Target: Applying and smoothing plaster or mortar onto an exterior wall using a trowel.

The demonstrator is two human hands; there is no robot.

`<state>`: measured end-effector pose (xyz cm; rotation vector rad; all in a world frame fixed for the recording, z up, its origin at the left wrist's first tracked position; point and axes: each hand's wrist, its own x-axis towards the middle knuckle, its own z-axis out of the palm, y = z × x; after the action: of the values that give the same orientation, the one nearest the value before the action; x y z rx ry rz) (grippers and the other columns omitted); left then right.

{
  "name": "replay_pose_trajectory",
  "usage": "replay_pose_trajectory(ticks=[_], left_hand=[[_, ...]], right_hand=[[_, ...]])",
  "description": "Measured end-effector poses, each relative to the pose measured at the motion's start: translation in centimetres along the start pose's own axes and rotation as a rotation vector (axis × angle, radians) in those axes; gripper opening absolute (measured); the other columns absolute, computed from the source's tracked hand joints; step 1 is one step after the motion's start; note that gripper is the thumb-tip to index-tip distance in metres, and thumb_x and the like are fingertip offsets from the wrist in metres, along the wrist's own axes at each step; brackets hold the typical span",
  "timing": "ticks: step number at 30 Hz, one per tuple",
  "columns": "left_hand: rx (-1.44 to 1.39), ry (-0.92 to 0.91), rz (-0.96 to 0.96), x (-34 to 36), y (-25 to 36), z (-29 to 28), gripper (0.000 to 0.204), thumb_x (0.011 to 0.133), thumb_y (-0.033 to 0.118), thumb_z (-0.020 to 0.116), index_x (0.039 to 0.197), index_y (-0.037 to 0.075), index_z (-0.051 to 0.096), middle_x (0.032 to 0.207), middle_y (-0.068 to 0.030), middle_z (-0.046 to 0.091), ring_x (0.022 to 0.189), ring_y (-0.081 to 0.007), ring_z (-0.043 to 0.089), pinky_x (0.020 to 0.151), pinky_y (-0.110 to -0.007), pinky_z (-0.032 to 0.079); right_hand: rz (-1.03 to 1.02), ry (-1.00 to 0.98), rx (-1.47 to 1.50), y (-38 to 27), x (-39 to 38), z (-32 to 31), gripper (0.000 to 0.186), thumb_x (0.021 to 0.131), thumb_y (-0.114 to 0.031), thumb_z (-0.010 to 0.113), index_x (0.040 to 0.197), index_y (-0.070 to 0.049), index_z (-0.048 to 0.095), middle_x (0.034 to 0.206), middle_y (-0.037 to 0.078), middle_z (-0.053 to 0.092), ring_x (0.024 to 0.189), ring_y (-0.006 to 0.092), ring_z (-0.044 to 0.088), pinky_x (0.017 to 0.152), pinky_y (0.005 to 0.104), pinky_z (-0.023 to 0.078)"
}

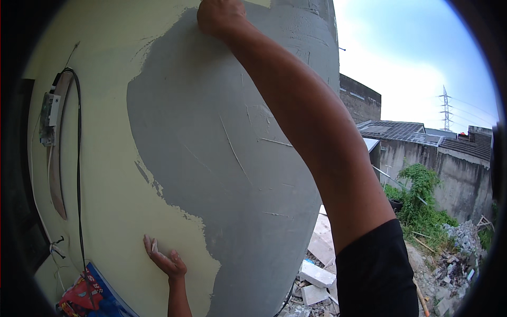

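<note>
In front of me stands a pale yellow wall, with a broad area of grey plaster spread over much of it. The plaster's border is ragged and its surface carries thin raised ridges. My right hand is high against the plaster at the top of the view. It looks closed, but its fingers and anything in them are cut off or hidden. Low on the left, my left hand is up by the bare yellow part, fingers stretched out, with a whitish smear on them.
A power box with a black cable hangs at the left. A red and blue printed item lies below it. Past the wall's right edge are broken white blocks, rubble, green plants and a concrete wall.
</note>
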<state>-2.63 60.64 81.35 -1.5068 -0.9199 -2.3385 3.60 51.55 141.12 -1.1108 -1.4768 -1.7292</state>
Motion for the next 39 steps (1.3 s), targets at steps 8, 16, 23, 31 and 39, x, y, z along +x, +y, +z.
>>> replay_pose_trajectory(ticks=[8, 16, 23, 31, 39], left_hand=[[0.03, -0.02, 0.028, 0.0, 0.0, -0.5, 0.058, 0.095, 0.04, 0.041, 0.123, -0.011, 0.042, 0.141, -0.0372, 0.036, 0.131, -0.0511, 0.037, 0.109, -0.058, 0.028], [0.032, -0.024, 0.038, -0.4, -0.9, -0.6, 0.062, 0.097, 0.046, 0.037, 0.124, -0.01, 0.04, 0.143, -0.0365, 0.033, 0.134, -0.0496, 0.035, 0.109, -0.056, 0.028], [0.019, 0.011, 0.032, -0.6, -1.3, -0.5, 0.057, 0.095, 0.039, 0.042, 0.121, -0.012, 0.043, 0.14, -0.0372, 0.038, 0.132, -0.051, 0.037, 0.108, -0.058, 0.029], [0.034, -0.006, 0.018, 0.0, -0.1, -0.5, 0.057, 0.095, 0.04, 0.042, 0.124, -0.01, 0.043, 0.141, -0.0364, 0.037, 0.132, -0.0508, 0.036, 0.109, -0.058, 0.027], [0.047, -0.011, 0.032, -0.1, -0.1, -0.4, 0.058, 0.096, 0.041, 0.043, 0.124, -0.009, 0.042, 0.142, -0.0361, 0.036, 0.133, -0.0503, 0.035, 0.11, -0.058, 0.026]], right_hand=[[0.494, 0.048, -0.203, 18.3, -0.1, -10.3, 0.034, 0.082, -0.018, 0.058, 0.112, -0.004, 0.066, 0.123, 0.022, 0.062, 0.117, 0.0359, 0.059, 0.096, 0.0449, 0.05], [0.532, -0.002, -0.026, 13.9, 0.9, -6.0, 0.028, 0.09, -0.015, 0.052, 0.109, -0.003, 0.068, 0.119, 0.02, 0.065, 0.115, 0.0336, 0.061, 0.094, 0.0442, 0.05], [-0.02, -0.022, -0.03, 2.2, 0.4, -3.6, 0.02, 0.087, -0.009, 0.059, 0.098, 0.001, 0.072, 0.099, 0.024, 0.07, 0.095, 0.0357, 0.07, 0.081, 0.0443, 0.056], [0.33, 0.055, -0.254, 18.9, -6.9, -11.5, 0.023, 0.085, -0.014, 0.051, 0.098, 0.0, 0.064, 0.095, 0.026, 0.067, 0.091, 0.0425, 0.066, 0.079, 0.0502, 0.053], [0.122, -0.059, -0.211, 11.2, -11.4, -5.5, 0.024, 0.085, -0.012, 0.054, 0.094, 0.001, 0.071, 0.094, 0.025, 0.07, 0.083, 0.0376, 0.071, 0.073, 0.0473, 0.057]])
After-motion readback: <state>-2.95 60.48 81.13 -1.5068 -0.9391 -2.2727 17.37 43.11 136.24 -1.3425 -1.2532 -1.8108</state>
